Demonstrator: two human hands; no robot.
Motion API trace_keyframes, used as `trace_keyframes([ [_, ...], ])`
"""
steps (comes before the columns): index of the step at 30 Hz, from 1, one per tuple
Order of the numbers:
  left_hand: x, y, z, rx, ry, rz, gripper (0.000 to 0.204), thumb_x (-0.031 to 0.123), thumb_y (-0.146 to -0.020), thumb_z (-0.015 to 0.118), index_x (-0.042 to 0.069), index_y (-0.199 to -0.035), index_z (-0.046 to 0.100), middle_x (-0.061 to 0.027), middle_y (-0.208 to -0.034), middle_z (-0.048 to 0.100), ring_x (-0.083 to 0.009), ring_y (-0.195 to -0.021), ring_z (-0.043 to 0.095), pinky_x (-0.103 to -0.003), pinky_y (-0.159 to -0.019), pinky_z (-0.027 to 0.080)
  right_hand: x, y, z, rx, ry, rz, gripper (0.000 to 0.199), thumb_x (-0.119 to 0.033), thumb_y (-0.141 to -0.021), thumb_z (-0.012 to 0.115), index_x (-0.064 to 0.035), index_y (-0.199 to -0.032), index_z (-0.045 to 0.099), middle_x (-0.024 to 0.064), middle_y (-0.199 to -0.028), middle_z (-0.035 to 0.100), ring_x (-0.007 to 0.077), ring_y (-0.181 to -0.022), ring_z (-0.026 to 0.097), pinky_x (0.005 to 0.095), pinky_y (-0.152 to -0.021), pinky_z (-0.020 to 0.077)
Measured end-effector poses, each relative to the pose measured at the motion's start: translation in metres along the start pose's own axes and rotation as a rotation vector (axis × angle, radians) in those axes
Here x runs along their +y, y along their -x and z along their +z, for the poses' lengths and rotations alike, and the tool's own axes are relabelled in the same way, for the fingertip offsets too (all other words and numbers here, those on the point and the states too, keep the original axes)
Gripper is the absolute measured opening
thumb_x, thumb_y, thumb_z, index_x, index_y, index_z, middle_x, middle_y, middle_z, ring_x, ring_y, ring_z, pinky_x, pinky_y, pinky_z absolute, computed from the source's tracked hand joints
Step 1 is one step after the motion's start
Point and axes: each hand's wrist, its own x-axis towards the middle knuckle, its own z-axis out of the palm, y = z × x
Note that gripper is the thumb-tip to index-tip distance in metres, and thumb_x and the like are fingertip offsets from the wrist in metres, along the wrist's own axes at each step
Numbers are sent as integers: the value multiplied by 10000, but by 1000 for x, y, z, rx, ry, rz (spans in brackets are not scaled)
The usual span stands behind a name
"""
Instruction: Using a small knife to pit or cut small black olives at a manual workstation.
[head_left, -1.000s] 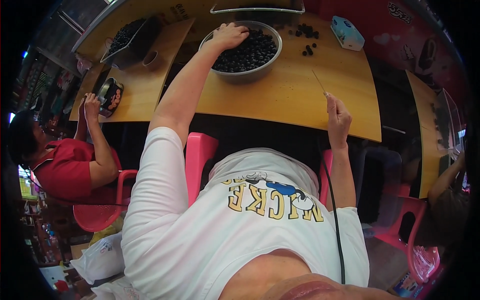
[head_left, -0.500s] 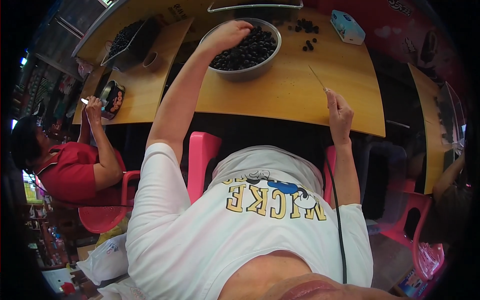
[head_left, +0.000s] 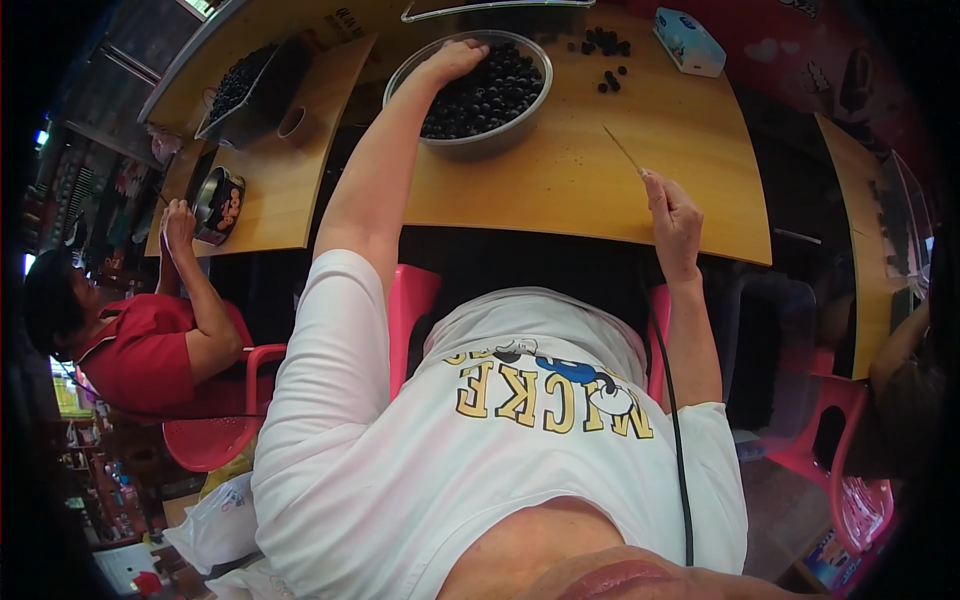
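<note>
Left hand (head_left: 455,62) has dipped onto the dark fruit (head_left: 490,95), its grip unclear; the bowl (head_left: 470,150) beneath it is well filled. Right hand (head_left: 676,215) pinches a bare thin stick (head_left: 623,150); loose fruit (head_left: 606,42) lies beyond, on the desk (head_left: 690,130).

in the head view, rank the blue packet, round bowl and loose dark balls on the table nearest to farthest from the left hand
From the left hand:
1. round bowl: directly beneath it
2. loose dark balls: right of the bowl
3. blue packet: farther right, past the balls
</note>
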Motion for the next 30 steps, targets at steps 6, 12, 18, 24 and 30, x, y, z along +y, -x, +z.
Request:
trace_keyframes([
  [6, 33, 26, -22, -254, 279, -117, 397, 367, -927, 456, 81, -1167, 589, -97, -1197, 584, -236, -1096, 528, -339, -948, 392, -2, 1, -1, -2, -15, 26, 346, -283, -948, 559, 45, -999, 657, 19, -643, 469, 90, -609, 427, 235, -555, 363],
  [12, 77, 79, -68, -273, 309, -193, 360, 373, -929, 462, 130, -1160, 591, -54, -1192, 561, -183, -980, 549, -331, -823, 460, -1, 0, 1, -24, 9, -4, 351, -286, -950, 551, 45, -1014, 653, 30, -681, 516, 96, -635, 454, 245, -584, 387],
  [18, 31, 78, -81, -16, 218, -243, 368, 346, -911, 471, 58, -1076, 629, -109, -1004, 657, -249, -846, 625, -352, -784, 491, -5, 2, 1, -24, 38, -35, 347, -280, -949, 552, 45, -1015, 652, 57, -735, 586, 102, -669, 492, 243, -628, 415],
  [24, -5, 58, -44, -75, -180, -232, 403, 307, -908, 419, -6, -1048, 632, -214, -1135, 601, -365, -1066, 567, -422, -909, 452, -7, 1, 1, -50, 85, 44, 285, -247, -934, 569, 17, -977, 667, 154, -843, 655, 246, -758, 623, 291, -688, 469],
  [30, 10, 58, -31, -121, 260, -138, 388, 298, -901, 446, -1, -1089, 606, -156, -1025, 639, -272, -977, 591, -339, -874, 452, -7, -2, 2, -44, 82, 11, 290, -248, -936, 565, 19, -992, 663, 157, -864, 659, 253, -773, 627, 290, -699, 472],
])
